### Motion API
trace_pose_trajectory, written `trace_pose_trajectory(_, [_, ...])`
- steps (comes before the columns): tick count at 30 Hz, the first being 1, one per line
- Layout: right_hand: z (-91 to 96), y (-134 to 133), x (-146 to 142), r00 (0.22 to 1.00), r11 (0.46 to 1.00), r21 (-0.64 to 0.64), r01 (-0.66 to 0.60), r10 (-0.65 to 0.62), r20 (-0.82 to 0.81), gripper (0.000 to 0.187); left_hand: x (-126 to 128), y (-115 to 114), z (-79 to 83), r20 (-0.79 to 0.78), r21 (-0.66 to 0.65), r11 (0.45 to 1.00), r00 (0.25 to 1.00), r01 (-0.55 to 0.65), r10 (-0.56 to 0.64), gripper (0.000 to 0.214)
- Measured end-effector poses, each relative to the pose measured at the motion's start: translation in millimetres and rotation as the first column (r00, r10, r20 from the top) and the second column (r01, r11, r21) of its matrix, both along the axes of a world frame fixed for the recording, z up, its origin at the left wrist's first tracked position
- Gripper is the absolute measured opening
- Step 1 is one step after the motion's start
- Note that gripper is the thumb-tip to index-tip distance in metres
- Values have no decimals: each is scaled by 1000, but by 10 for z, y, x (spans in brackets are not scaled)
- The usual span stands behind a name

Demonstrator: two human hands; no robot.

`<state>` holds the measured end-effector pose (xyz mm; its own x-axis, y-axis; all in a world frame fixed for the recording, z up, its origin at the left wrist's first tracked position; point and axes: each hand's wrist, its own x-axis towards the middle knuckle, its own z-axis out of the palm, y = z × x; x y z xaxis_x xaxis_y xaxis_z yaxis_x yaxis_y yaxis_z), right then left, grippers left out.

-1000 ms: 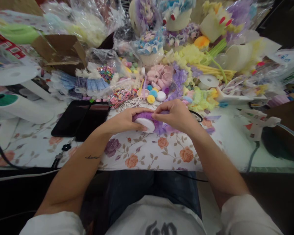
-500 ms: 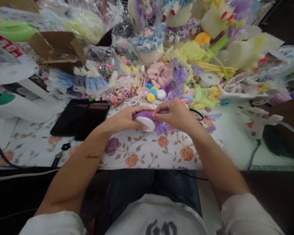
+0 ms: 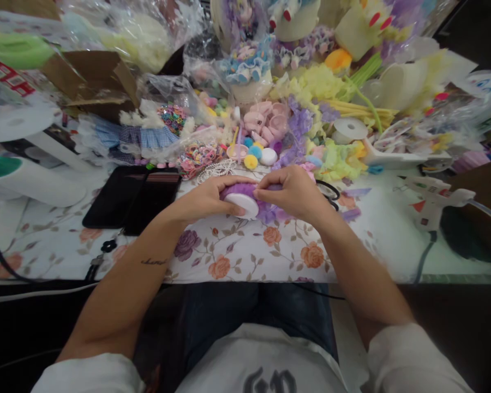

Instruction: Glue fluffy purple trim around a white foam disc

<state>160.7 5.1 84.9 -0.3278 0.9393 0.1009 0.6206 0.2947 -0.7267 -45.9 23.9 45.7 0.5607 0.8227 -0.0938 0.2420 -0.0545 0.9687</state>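
Observation:
Between my hands is a white round disc point(image 3: 243, 205) with purple ruffled ribbon point(image 3: 239, 189) around its edge. My left hand point(image 3: 207, 197) is closed on the disc, thumb on its white face and fingers over the ribbon at the top. My right hand point(image 3: 288, 191) pinches the purple ribbon at the disc's right side. A loose length of the ribbon hangs below my right fingers onto the flowered tablecloth point(image 3: 245, 251). My right palm is hidden from view.
A glue gun point(image 3: 431, 199) stands at the right, its cord over the edge. Two dark phones point(image 3: 133, 196) lie at the left. Behind my hands are pompoms point(image 3: 251, 161), a bead string point(image 3: 215, 170) and yellow crepe flowers point(image 3: 337, 161). Black-handled scissors point(image 3: 329, 190) lie beside my right hand.
Both hands keep their grip on the disc and ribbon in nearly the same place. Only a very slight shift of the view shows.

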Motion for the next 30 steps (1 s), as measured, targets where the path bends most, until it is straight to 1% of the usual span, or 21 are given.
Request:
trace_pose_trajectory(6, [-22, -8, 21, 1000, 1000, -10, -8, 8, -14, 11, -15, 8, -31, -8, 17, 1000, 1000, 2, -2, 69])
trace_pose_trajectory(10, [-15, -13, 24, 1000, 1000, -10, -10, 10, -20, 11, -22, 16, -56, 2, -2, 1000, 1000, 5, -5, 71])
trace_pose_trajectory(24, [-1, -27, 53, 999, 999, -9, -39, 39, -13, 9, -18, 26, -91, 8, 8, 1000, 1000, 14, -14, 71])
trace_pose_trajectory(30, [34, -22, 72, 998, 999, 20, -50, 49, 29, 10, 11, 23, -79, 4, 71, 997, 1000, 3, -3, 69])
